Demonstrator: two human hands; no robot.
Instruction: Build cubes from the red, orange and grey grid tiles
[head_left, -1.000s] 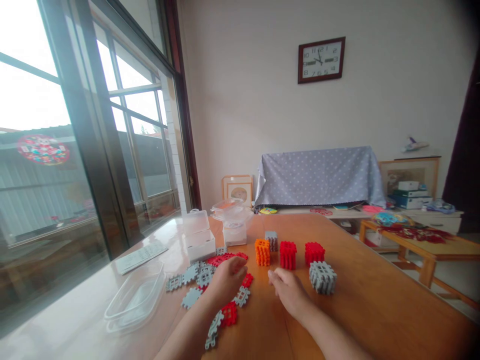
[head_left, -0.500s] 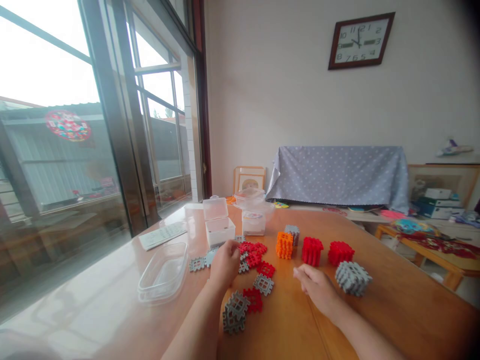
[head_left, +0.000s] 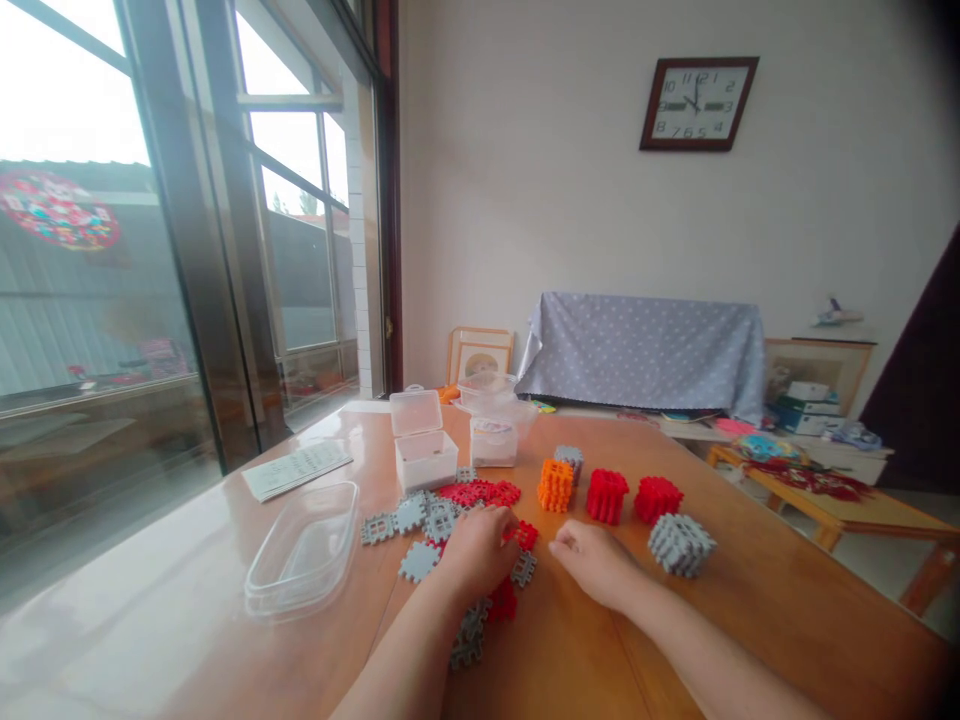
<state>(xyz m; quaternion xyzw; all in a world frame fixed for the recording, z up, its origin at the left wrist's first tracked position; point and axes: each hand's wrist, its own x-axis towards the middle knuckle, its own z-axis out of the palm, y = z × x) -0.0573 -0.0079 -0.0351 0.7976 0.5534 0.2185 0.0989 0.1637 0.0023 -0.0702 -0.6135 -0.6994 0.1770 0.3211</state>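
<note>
My left hand (head_left: 484, 548) reaches over the loose interlocking plastic tiles, its fingers bent together beside a red tile (head_left: 529, 536). Whether they grip that tile is hidden. To the right, my right hand (head_left: 592, 565) hovers low over the table with fingers curled and nothing showing in them. Grey tiles (head_left: 439, 518) and red tiles (head_left: 480, 492) lie scattered beyond and around my left hand. Beyond my right hand stand tile stacks: an orange stack (head_left: 555, 487), a red stack (head_left: 606, 497), another red stack (head_left: 658, 499) and a grey stack (head_left: 681, 546).
A clear shallow tub (head_left: 300, 560) sits on the left, near a printed sheet (head_left: 298, 470). An open white box (head_left: 426, 462) and a lidded clear box (head_left: 493, 443) stand behind the tiles. Another grey stack (head_left: 568, 460) is behind the orange one.
My left hand has come nearer and to the right, from the back of the tile pile to the red tile. My right hand stays curled, slightly shifted. The view has swung right.
</note>
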